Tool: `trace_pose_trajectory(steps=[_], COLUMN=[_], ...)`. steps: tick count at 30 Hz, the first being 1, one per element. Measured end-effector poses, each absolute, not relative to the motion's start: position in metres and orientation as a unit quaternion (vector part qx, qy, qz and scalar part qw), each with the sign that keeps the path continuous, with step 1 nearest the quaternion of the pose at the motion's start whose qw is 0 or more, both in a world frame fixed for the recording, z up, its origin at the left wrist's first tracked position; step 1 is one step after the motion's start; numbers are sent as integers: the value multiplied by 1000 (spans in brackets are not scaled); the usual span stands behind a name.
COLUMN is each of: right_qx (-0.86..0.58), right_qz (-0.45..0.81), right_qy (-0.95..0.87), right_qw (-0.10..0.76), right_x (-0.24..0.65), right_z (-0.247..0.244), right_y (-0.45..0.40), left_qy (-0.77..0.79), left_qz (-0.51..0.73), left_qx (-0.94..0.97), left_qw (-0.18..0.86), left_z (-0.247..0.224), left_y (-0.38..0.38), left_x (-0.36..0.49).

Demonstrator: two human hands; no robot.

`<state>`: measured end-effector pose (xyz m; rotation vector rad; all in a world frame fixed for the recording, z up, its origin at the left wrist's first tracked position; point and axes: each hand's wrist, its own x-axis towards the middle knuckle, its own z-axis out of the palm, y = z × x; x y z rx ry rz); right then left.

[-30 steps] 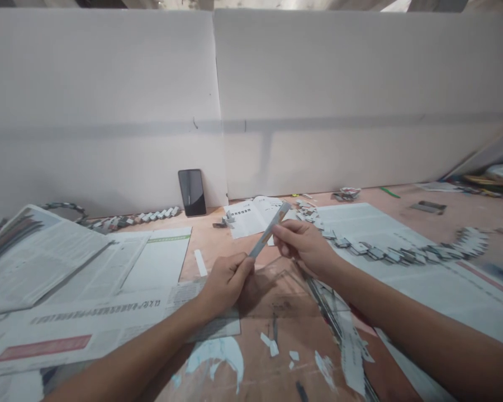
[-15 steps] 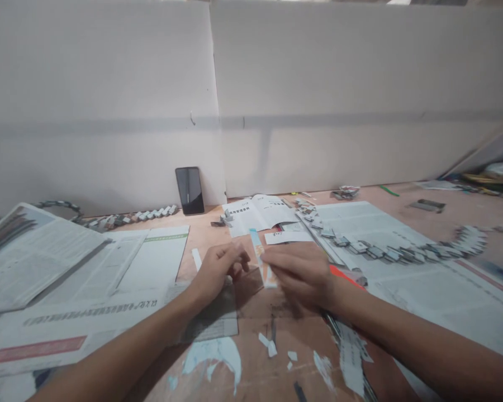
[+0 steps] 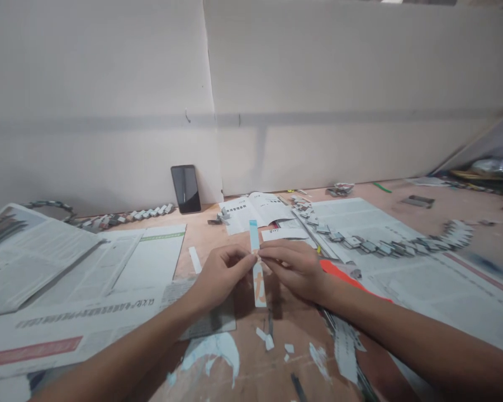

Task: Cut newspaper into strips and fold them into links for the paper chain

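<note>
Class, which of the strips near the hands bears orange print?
The held strip, pinched by the left hand and right hand. The plain strip left of them and the black-marked strip beyond show no orange.

Paper strip partly hidden by fingertips, forearms cut off; newsprint blurred

Just the one head cam here, worn by the person, looking forward and kinda down over the worktop. It's a pretty wide view. The forearms come in from around 8 and 4 o'clock, with the left hand and right hand near the lens, roughly 7 and 5 from center. White wall panels sit farther off, toward 12.
</note>
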<state>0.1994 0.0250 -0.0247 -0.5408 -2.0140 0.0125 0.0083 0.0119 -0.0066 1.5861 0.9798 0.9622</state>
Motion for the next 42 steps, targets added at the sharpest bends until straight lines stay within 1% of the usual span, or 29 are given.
trace_pose_trajectory(steps=[9, 11, 13, 16, 19, 26, 34, 42], right_qx=[-233, -249, -261, -268, -272, -230, -228, -256], right_qz=[3, 9, 18, 28, 32, 51, 57, 68], right_qy=[-846, -834, -822, -821, -826, -831, -823, -806], right_qw=[480, 493, 505, 502, 492, 504, 517, 530], right_x=[200, 199, 199, 199, 199, 198, 196, 193], right_z=[-21, -22, -24, -26, -25, -25, -23, -26], right_y=[18, 18, 19, 20, 20, 19, 18, 18], left_qy=[399, 392, 393, 416, 420, 396, 378, 358], left_qz=[407, 435, 454, 449, 456, 478, 482, 500], left_qx=[652, 653, 668, 701, 712, 727, 742, 751], left_qw=[500, 480, 439, 365, 329, 291, 271, 240], left_z=[-13, -16, -18, -21, -22, -21, -20, -18], left_y=[13, 13, 13, 14, 14, 13, 12, 12], left_x=[8, 8, 8, 6, 4, 3, 3, 4])
